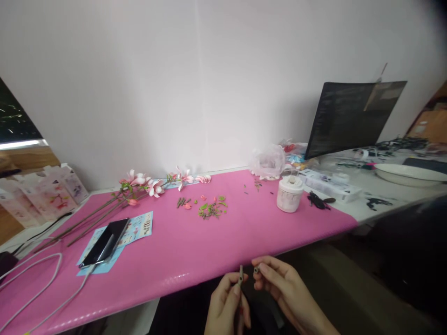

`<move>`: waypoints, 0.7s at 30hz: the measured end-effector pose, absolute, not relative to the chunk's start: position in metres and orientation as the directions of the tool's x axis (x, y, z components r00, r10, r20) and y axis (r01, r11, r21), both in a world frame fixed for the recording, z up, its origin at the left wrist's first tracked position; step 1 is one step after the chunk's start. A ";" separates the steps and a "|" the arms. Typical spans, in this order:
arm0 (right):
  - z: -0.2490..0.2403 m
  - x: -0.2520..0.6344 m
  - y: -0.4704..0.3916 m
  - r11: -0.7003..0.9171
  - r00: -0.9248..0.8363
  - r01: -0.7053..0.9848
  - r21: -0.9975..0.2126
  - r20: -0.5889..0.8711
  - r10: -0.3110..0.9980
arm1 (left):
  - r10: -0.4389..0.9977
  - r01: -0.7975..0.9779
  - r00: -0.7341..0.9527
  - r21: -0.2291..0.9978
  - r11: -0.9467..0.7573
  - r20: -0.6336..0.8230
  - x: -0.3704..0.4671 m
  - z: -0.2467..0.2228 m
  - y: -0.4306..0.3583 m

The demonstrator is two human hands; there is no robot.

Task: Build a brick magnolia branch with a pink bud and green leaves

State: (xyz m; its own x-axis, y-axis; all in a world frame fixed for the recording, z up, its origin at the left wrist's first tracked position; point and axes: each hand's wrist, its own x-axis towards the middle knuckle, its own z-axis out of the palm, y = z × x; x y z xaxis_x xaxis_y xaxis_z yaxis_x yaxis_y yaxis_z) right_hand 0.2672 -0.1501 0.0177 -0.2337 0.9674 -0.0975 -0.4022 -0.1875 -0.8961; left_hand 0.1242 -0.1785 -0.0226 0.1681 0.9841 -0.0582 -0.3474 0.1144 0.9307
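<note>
In front of the table's near edge, my left hand (pixel 224 300) pinches a thin grey-green stem piece (pixel 241 274) that stands upright, with a small dark hole in its side. Just to the right, my right hand (pixel 284 284) holds a short grey-green connector piece (pixel 256 269) between thumb and fingertips, its open end facing left. A small gap separates the two parts. On the pink mat beyond lie a pile of small green and brown pieces (pixel 209 211), several dark green sticks (pixel 182 202) and a few pink petal pieces (pixel 187 206).
Long-stemmed pink-white flowers (pixel 155 187) lie at the back left of the pink mat (pixel 195 251). A phone (pixel 106 242) with a white cable rests on blue printed sheets (pixel 142 226). To the right are a white lidded tub (pixel 289 193), a plastic bag (pixel 267 160) and a monitor (pixel 352 118).
</note>
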 end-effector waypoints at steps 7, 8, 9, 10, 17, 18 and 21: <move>0.008 0.265 -0.156 -0.212 -0.244 -0.388 -0.897 -0.122 0.962 | 0.992 -0.466 0.102 0.878 0.109 -0.070 0.130 -0.030 -0.190; 0.008 0.263 -0.155 -0.205 -0.245 -0.368 -0.907 -0.118 0.962 | 0.992 -0.463 0.105 0.880 0.109 -0.067 0.129 -0.031 -0.190; 0.008 0.263 -0.155 -0.195 -0.245 -0.345 -0.918 -0.112 0.963 | 0.991 -0.449 0.113 0.887 0.110 -0.065 0.128 -0.032 -0.190; 0.007 0.262 -0.155 -0.180 -0.243 -0.322 -0.930 -0.103 0.965 | 0.991 -0.427 0.123 0.898 0.109 -0.062 0.126 -0.034 -0.190; 0.003 0.268 -0.156 -0.114 -0.241 -0.188 -0.976 -0.066 0.968 | 0.986 -0.298 0.139 0.945 0.133 -0.095 0.122 -0.046 -0.193; 0.004 0.268 -0.156 -0.104 -0.246 -0.174 -0.979 -0.059 0.967 | 0.988 -0.294 0.118 0.947 0.132 -0.101 0.122 -0.045 -0.193; 0.008 0.269 -0.157 -0.081 -0.270 -0.152 -0.985 -0.038 0.962 | 0.993 -0.291 0.067 0.950 0.115 -0.100 0.123 -0.040 -0.194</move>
